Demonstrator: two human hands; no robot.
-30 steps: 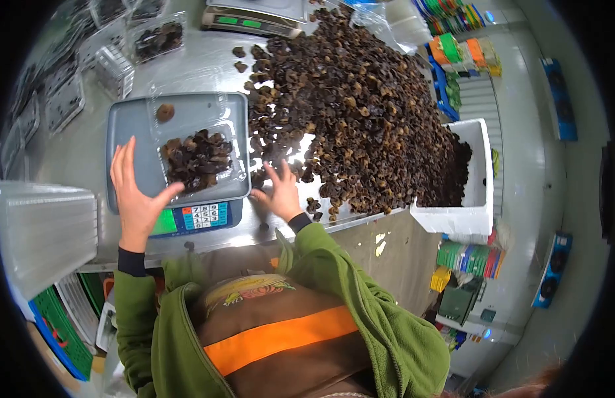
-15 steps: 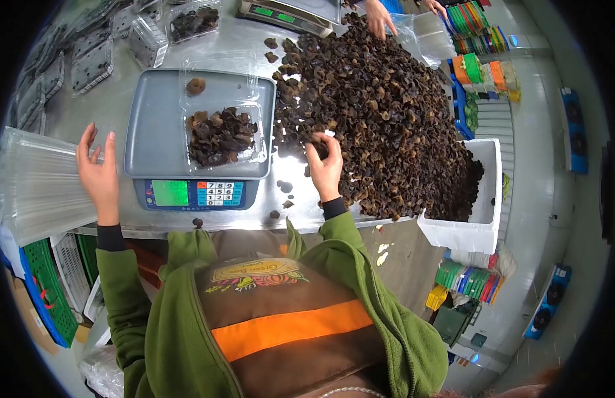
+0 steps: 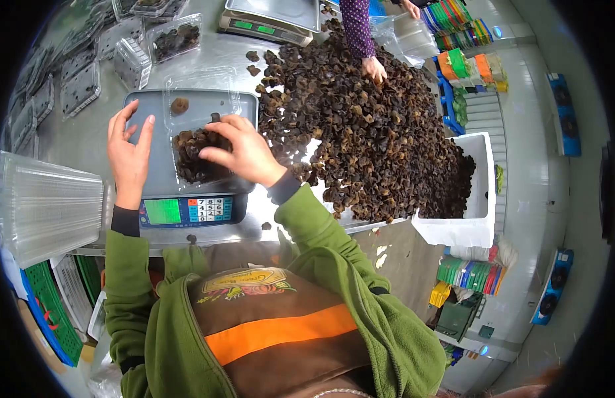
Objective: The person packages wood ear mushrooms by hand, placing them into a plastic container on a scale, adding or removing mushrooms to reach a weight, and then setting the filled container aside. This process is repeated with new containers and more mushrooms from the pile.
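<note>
A kitchen-type digital scale (image 3: 148, 152) bears a clear plastic clamshell box (image 3: 200, 78), its lid folded back. Dark wood ear mushrooms (image 3: 191, 162) fill the box's near part. My right hand (image 3: 244, 149) reaches over the box from the right, thumb and fingers curled around some dark mushroom pieces; the palm hides part of the contents. On the scale's left side my left hand (image 3: 130, 159) is raised with fingers apart, holding nothing. One brownish mushroom piece (image 3: 179, 105) lies in the lid.
A large mushroom heap (image 3: 367, 139) spreads rightward into a white foam box (image 3: 453, 232). A co-worker's hand (image 3: 373, 69) touches the heap. Stacked clear boxes (image 3: 52, 199) stand at left; filled boxes (image 3: 80, 89) lie behind. A second scale (image 3: 267, 30) stands at the back.
My right hand has moved left from the heap's edge to over the clamshell box. My left hand has shifted right, to the scale. The co-worker's arm reaches further into the heap.
</note>
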